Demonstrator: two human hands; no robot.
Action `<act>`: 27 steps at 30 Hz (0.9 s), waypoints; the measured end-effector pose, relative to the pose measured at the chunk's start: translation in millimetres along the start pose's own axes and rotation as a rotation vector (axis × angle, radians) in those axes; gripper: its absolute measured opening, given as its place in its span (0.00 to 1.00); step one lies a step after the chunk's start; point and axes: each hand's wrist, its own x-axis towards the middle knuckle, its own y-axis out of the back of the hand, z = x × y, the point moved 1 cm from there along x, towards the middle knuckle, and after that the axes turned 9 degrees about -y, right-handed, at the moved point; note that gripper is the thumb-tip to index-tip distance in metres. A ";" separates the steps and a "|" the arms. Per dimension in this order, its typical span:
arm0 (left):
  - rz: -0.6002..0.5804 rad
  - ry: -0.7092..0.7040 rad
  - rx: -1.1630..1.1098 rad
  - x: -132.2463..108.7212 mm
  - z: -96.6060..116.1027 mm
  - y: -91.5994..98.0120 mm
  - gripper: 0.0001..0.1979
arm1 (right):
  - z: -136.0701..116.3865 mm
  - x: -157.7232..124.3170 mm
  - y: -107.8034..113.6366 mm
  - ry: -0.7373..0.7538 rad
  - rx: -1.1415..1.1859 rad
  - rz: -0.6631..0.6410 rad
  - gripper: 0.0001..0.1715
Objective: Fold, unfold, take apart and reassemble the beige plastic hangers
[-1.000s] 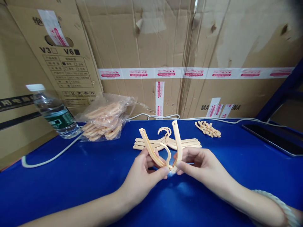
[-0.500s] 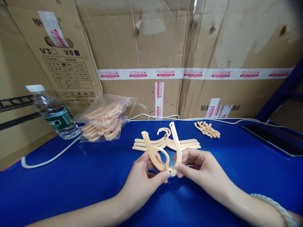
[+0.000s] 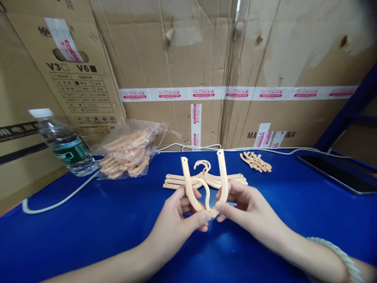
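Note:
Between my hands a cream plastic hanger is held up with both arms folded upward into a U. My left hand (image 3: 184, 214) is closed on the left hanger arm (image 3: 188, 182) and the base of its curved hook (image 3: 207, 194). My right hand (image 3: 244, 202) pinches the lower end of the right hanger arm (image 3: 223, 173), where the pieces meet. My fingers partly cover that joint, so I cannot tell whether it is locked. Just behind lie several stacked hangers (image 3: 176, 181) with their hooks (image 3: 203, 164) pointing away.
A clear bag of cream hanger parts (image 3: 126, 149) lies at the back left, beside a tilted water bottle (image 3: 66, 145). Loose hooks (image 3: 255, 162) and a black phone (image 3: 335, 175) lie to the right. A white cable (image 3: 59, 206) runs across the blue table (image 3: 103, 232), backed by cardboard (image 3: 167, 122).
The left arm of the hanger has swung more upright, and the lower end of the right arm has come closer over the joint. Both hands keep their grip.

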 end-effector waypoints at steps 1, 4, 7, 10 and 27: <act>0.007 0.006 -0.014 1.2 2.6 1.8 0.21 | -1.7 1.2 1.7 0.012 0.024 -0.022 0.15; 0.070 -0.016 -0.049 5.9 12.6 9.8 0.24 | -10.1 5.2 11.4 0.082 0.039 -0.083 0.14; 0.123 -0.046 -0.080 10.8 21.0 19.1 0.24 | -21.1 9.4 26.5 0.170 -0.074 -0.109 0.10; 0.136 -0.061 -0.081 14.6 24.8 25.6 0.22 | -29.8 12.5 41.1 0.301 -0.255 -0.150 0.06; 0.283 -0.072 -0.098 32.1 29.1 47.7 0.12 | -32.5 21.6 63.0 0.249 -0.746 -0.149 0.09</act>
